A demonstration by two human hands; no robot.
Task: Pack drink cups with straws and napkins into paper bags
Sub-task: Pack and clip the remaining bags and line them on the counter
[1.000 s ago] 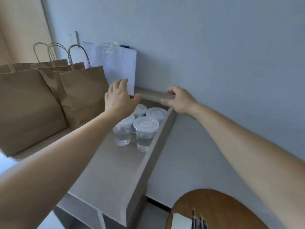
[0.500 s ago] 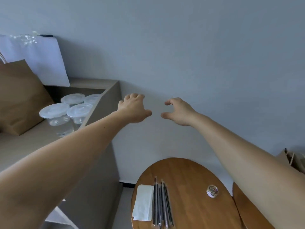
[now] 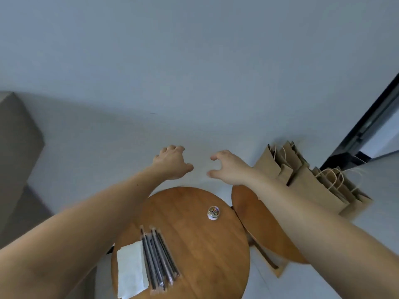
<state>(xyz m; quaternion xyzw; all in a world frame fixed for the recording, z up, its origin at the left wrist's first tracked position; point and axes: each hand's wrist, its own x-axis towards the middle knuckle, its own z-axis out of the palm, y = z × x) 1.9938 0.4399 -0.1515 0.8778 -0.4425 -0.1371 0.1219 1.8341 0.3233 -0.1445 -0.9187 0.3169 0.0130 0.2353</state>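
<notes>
From the head camera, both bare arms reach forward over a round wooden desk (image 3: 194,255). The left hand (image 3: 172,161) and right hand (image 3: 228,167) hang in the air side by side, near each other but apart, in front of the pale wall (image 3: 194,72) and beyond the desk's far edge. On each hand the grip is apart: the fingers are loosely curled with the thumb spread, and they hold nothing.

A stack of white napkins (image 3: 131,270) lies flat at the near left edge of the desk. A bundle of dark straws (image 3: 158,257) lies just beside the napkins on their right, touching them and pointing toward the far edge. A small round tin (image 3: 213,213) with a colourful lid stands near the far right edge, well apart from the straws.

A second wooden desk (image 3: 254,221) stands just right of the first, partly hidden under the right forearm. Behind it, several brown paper bags (image 3: 311,186) with twine handles lean folded against the wall. A grey-brown cabinet (image 3: 15,152) fills the left edge of the view, and a dark door frame (image 3: 367,126) runs up the right edge.
</notes>
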